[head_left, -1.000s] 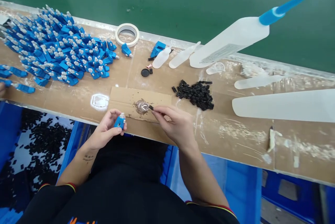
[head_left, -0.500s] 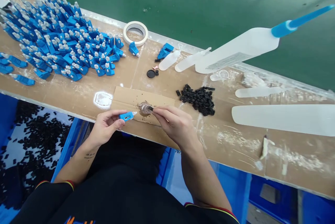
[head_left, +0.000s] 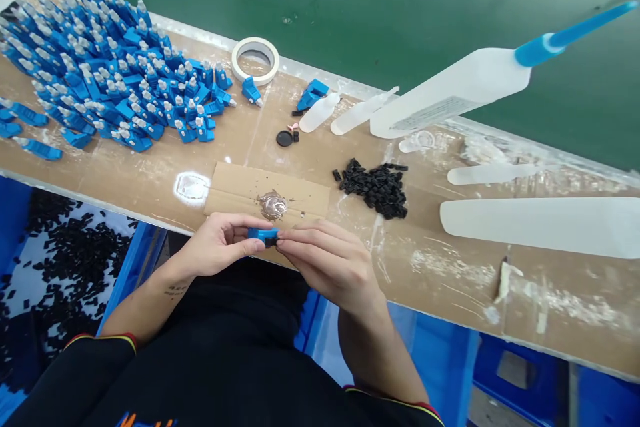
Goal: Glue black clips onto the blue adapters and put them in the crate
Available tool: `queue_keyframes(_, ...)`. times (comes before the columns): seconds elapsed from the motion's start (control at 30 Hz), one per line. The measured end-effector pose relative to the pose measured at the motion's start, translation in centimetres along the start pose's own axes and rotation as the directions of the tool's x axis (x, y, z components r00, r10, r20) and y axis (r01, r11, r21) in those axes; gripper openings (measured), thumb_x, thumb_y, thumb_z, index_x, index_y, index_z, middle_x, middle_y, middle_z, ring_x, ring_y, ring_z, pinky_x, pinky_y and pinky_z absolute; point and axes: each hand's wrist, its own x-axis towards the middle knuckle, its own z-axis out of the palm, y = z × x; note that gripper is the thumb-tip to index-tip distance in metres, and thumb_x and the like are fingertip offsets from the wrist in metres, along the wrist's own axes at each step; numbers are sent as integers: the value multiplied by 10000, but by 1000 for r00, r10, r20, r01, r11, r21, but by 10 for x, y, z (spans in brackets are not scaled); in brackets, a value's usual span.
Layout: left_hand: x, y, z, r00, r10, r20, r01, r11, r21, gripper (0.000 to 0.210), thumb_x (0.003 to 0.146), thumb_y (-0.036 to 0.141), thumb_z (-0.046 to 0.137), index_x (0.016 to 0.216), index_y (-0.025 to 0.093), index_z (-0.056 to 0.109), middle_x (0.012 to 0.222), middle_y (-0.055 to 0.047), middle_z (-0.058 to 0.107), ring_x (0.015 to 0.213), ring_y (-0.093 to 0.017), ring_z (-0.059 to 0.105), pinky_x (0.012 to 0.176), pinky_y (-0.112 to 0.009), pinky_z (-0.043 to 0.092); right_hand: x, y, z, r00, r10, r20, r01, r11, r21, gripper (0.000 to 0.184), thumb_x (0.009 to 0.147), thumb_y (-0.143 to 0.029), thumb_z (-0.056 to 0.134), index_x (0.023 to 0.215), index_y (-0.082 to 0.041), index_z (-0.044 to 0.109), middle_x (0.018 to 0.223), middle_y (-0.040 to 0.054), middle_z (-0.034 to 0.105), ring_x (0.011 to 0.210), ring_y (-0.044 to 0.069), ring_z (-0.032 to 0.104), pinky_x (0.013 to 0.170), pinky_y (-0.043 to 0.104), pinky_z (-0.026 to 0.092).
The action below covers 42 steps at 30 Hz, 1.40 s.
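My left hand point(head_left: 223, 244) pinches a small blue plastic part point(head_left: 260, 234) between thumb and fingers, near the table's front edge. Against its right end press the closed fingertips of my right hand point(head_left: 327, 257). A small black piece point(head_left: 271, 242) shows at the blue part's near side, by the right fingertips; the fingers partly cover it. Just beyond the hands, a shiny puddle of clear liquid point(head_left: 273, 205) lies on a cardboard sheet point(head_left: 230, 182). To the right is a heap of small black pieces point(head_left: 375, 188).
Many blue parts with pale tips point(head_left: 115, 74) are massed at the left. A roll of tape point(head_left: 255, 60), a black round cap point(head_left: 285, 138) and white bottles point(head_left: 450, 94) stand or lie along the back. Below left, a blue bin point(head_left: 120, 274) holds loose black pieces.
My right hand has moved from the puddle to the blue part, carrying a black piece. My left hand has shifted right and turned the blue part.
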Motion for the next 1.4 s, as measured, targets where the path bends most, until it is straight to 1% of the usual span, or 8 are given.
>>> queue_keyframes(0.23,-4,2,10,990,114,-78,-105,988,109,267,854,301,824,1066,144,785,1000,-122,790,884,-226,777,761,-295,651,-6,-4,3,999,-39,17,41,987,-156,241,950,-93,656,1077,-269,761,1059,57,803,959,225,731,758,366,610)
queue_keyframes(0.37,-8,2,18,917,399,4,-382,874,301,178,892,190,751,1067,182,776,1020,-105,777,890,-189,767,747,-256,639,-18,-7,18,966,211,-150,-182,966,184,230,919,-182,744,1125,-284,737,1172,91,752,1030,241,731,837,393,642)
queue_keyframes(0.63,-9,-4,19,688,671,277,-676,453,581,320,847,73,723,1141,198,704,988,-92,760,839,-167,756,724,-238,631,-42,-25,50,794,569,-213,-303,674,674,192,909,-273,770,1064,-267,658,931,43,742,876,189,730,757,330,628)
queue_keyframes(0.73,-9,-9,13,602,645,470,-740,231,632,326,855,47,722,1148,186,697,992,-102,752,850,-185,750,730,-269,642,-59,-23,55,702,711,-26,-348,375,859,306,828,-388,855,1032,-245,677,927,29,745,809,155,719,704,278,607)
queue_keyframes(0.87,3,-12,22,463,490,738,-845,-6,535,209,900,47,676,1086,142,697,931,-123,751,867,-235,756,726,-331,664,-94,-24,58,541,789,292,-405,-61,912,387,675,-455,945,845,-182,730,757,9,727,631,117,668,612,241,562)
queue_keyframes(1.0,18,-28,57,389,329,860,-912,4,411,246,924,32,620,1145,125,676,980,-138,749,896,-244,764,762,-335,674,-145,-40,52,372,875,310,-335,-185,924,374,643,-423,961,814,-176,738,703,-1,726,595,108,660,634,243,555)
queue_keyframes(1.2,21,-65,76,481,438,760,-875,185,447,684,852,39,743,1439,274,483,1513,-215,496,1334,-336,625,1002,-509,633,-279,-30,10,-150,949,-278,-786,56,615,579,561,-702,856,771,-185,704,763,78,746,696,222,693,681,365,571)
queue_keyframes(1.4,18,-42,46,593,553,586,-761,147,631,762,800,-1,789,1445,276,493,1413,-151,583,1103,-257,748,914,-417,682,-363,49,9,-371,772,-516,-863,-81,499,475,732,-650,726,767,-183,642,810,141,734,822,269,663,843,435,529)
